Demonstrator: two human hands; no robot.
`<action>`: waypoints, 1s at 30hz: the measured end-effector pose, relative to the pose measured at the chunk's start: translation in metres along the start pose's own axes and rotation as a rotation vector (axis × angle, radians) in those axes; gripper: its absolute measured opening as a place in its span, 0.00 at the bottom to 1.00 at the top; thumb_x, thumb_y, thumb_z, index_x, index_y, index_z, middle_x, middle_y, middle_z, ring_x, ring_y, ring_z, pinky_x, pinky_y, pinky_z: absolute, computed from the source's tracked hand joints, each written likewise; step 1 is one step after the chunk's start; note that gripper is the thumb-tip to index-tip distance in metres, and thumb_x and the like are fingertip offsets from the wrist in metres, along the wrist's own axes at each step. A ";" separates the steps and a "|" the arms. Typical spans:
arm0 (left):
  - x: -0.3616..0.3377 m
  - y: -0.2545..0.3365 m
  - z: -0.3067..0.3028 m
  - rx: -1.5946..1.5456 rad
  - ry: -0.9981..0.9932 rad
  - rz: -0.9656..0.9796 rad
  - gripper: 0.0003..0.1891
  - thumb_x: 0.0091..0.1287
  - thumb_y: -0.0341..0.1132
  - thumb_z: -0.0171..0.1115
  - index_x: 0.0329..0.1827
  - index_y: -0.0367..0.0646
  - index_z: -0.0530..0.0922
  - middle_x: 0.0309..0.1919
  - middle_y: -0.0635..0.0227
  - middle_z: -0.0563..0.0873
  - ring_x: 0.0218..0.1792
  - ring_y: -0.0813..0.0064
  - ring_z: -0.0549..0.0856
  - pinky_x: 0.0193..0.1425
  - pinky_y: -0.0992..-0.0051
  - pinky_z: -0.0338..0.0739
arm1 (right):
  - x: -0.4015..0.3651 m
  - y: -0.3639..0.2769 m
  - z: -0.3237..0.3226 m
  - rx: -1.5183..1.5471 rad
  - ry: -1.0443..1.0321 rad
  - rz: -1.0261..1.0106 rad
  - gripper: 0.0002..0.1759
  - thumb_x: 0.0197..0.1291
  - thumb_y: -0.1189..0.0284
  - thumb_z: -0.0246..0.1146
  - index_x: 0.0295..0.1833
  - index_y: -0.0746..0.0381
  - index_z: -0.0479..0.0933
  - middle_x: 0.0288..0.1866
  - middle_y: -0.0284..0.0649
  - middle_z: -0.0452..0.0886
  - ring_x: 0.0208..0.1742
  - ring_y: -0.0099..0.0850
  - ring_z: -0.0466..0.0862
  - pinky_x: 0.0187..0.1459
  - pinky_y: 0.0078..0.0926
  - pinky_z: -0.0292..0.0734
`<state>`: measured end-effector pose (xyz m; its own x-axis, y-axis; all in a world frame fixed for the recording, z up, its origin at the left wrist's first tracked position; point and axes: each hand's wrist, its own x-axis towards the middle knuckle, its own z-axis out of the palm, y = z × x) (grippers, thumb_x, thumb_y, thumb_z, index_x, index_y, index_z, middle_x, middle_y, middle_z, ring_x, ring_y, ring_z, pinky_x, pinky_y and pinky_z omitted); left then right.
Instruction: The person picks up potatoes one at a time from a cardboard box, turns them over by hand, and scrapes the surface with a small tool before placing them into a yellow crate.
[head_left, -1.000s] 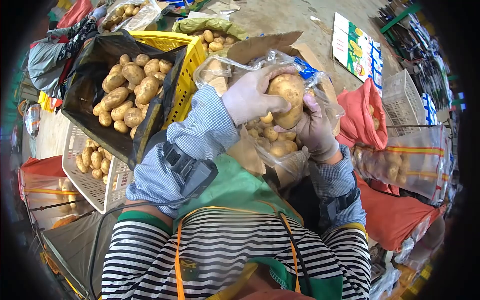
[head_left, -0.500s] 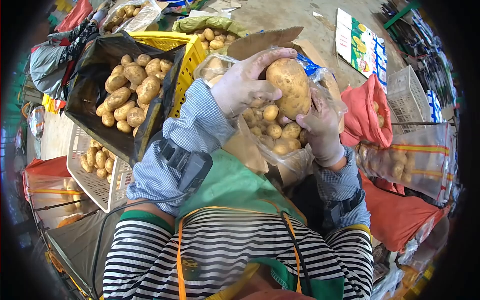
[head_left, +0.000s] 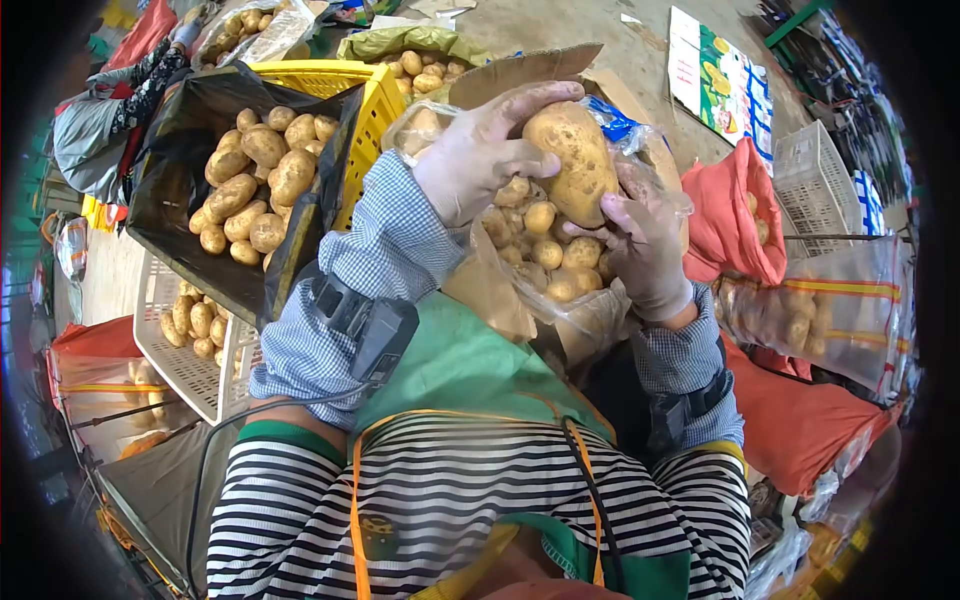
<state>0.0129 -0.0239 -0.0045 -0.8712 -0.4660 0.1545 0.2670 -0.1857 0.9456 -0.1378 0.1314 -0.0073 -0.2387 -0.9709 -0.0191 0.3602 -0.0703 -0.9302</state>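
Note:
A large potato point(head_left: 572, 160) is held up between my two gloved hands, above a cardboard box point(head_left: 492, 292) lined with clear plastic. My left hand point(head_left: 480, 155) grips its upper left side, fingers over the top and thumb on the front. From the lower right, my right hand point(head_left: 645, 240) closes on the same potato with thumb and fingers. Smaller potatoes point(head_left: 547, 254) fill the box beneath. Parts of the right fingers are hidden behind the potato.
To the left, a yellow crate point(head_left: 378, 105) with black lining holds potatoes, above a white crate point(head_left: 190, 372) of more. A red sack point(head_left: 728, 225) and a grey crate point(head_left: 818, 190) stand right. Behind is a green sack point(head_left: 425, 43). Another person's sleeve point(head_left: 140, 100) shows upper left.
The potato has turned and tilted slightly between my hands, shifting a little left. My right thumb has moved up along its lower edge.

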 end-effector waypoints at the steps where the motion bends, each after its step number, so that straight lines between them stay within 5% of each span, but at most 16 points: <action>1: 0.000 -0.001 0.002 0.031 0.022 0.005 0.37 0.57 0.37 0.73 0.70 0.37 0.67 0.65 0.63 0.74 0.65 0.70 0.74 0.69 0.70 0.71 | 0.001 0.004 -0.005 0.003 -0.001 0.043 0.35 0.64 0.73 0.60 0.73 0.72 0.57 0.68 0.48 0.70 0.59 0.38 0.81 0.52 0.33 0.84; 12: 0.000 -0.006 0.007 0.149 0.098 -0.008 0.35 0.58 0.32 0.70 0.70 0.36 0.68 0.62 0.63 0.77 0.62 0.72 0.77 0.68 0.72 0.70 | 0.003 0.006 -0.006 0.018 0.035 0.157 0.34 0.65 0.75 0.59 0.73 0.73 0.56 0.68 0.50 0.70 0.57 0.37 0.82 0.51 0.33 0.85; 18: 0.000 -0.001 0.005 0.218 0.134 -0.134 0.34 0.59 0.34 0.71 0.68 0.36 0.69 0.61 0.62 0.78 0.61 0.73 0.76 0.68 0.72 0.70 | 0.003 0.013 -0.009 0.039 -0.012 0.060 0.31 0.67 0.76 0.58 0.73 0.74 0.57 0.66 0.53 0.71 0.58 0.39 0.82 0.54 0.35 0.84; 21: 0.000 -0.007 0.004 0.233 0.157 -0.084 0.32 0.60 0.35 0.71 0.67 0.36 0.70 0.60 0.63 0.79 0.61 0.73 0.77 0.68 0.73 0.70 | 0.007 0.019 -0.024 0.008 0.010 0.199 0.28 0.68 0.79 0.56 0.71 0.74 0.60 0.65 0.52 0.73 0.60 0.39 0.81 0.54 0.36 0.84; 23: 0.000 -0.007 0.001 0.224 0.165 -0.126 0.31 0.60 0.36 0.70 0.66 0.35 0.71 0.59 0.63 0.79 0.60 0.74 0.77 0.67 0.73 0.71 | 0.015 0.027 -0.038 -1.055 -0.349 -0.406 0.23 0.70 0.80 0.53 0.69 0.75 0.63 0.61 0.52 0.76 0.60 0.39 0.81 0.52 0.36 0.86; 24: 0.000 -0.007 0.001 0.226 0.171 -0.123 0.31 0.60 0.36 0.70 0.66 0.35 0.71 0.59 0.63 0.79 0.60 0.74 0.77 0.67 0.73 0.71 | 0.013 0.033 -0.040 -1.055 -0.355 -0.408 0.23 0.70 0.80 0.53 0.69 0.75 0.63 0.61 0.52 0.76 0.60 0.39 0.81 0.52 0.36 0.86; 26: -0.001 -0.001 0.004 0.141 0.165 -0.119 0.33 0.60 0.37 0.71 0.66 0.34 0.70 0.59 0.61 0.79 0.60 0.73 0.77 0.66 0.74 0.72 | 0.010 0.037 -0.028 -0.155 -0.130 -0.155 0.25 0.67 0.79 0.58 0.68 0.72 0.65 0.56 0.51 0.80 0.59 0.40 0.81 0.51 0.34 0.87; 27: -0.002 0.003 0.006 0.141 0.174 -0.114 0.33 0.60 0.37 0.71 0.66 0.34 0.70 0.59 0.61 0.79 0.60 0.73 0.77 0.66 0.74 0.72 | 0.012 0.038 -0.032 -0.156 -0.140 -0.153 0.25 0.67 0.79 0.58 0.68 0.72 0.65 0.56 0.51 0.80 0.59 0.40 0.81 0.51 0.34 0.87; 29: -0.004 0.011 0.011 0.235 0.154 -0.206 0.36 0.58 0.40 0.72 0.68 0.33 0.68 0.60 0.58 0.78 0.61 0.73 0.77 0.65 0.76 0.72 | 0.020 0.037 -0.037 -0.826 -0.282 -0.454 0.25 0.66 0.77 0.60 0.67 0.72 0.66 0.58 0.51 0.79 0.58 0.43 0.82 0.51 0.37 0.87; 30: -0.005 0.008 0.011 0.235 0.166 -0.199 0.36 0.58 0.40 0.72 0.68 0.33 0.68 0.60 0.58 0.78 0.61 0.73 0.77 0.65 0.76 0.72 | 0.019 0.034 -0.035 -0.827 -0.296 -0.458 0.25 0.66 0.77 0.60 0.67 0.72 0.66 0.58 0.51 0.79 0.58 0.43 0.82 0.51 0.37 0.87</action>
<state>0.0147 -0.0135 0.0050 -0.8128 -0.5784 -0.0702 -0.0203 -0.0922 0.9955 -0.1619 0.1186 -0.0524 0.0781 -0.9159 0.3937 -0.4801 -0.3807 -0.7903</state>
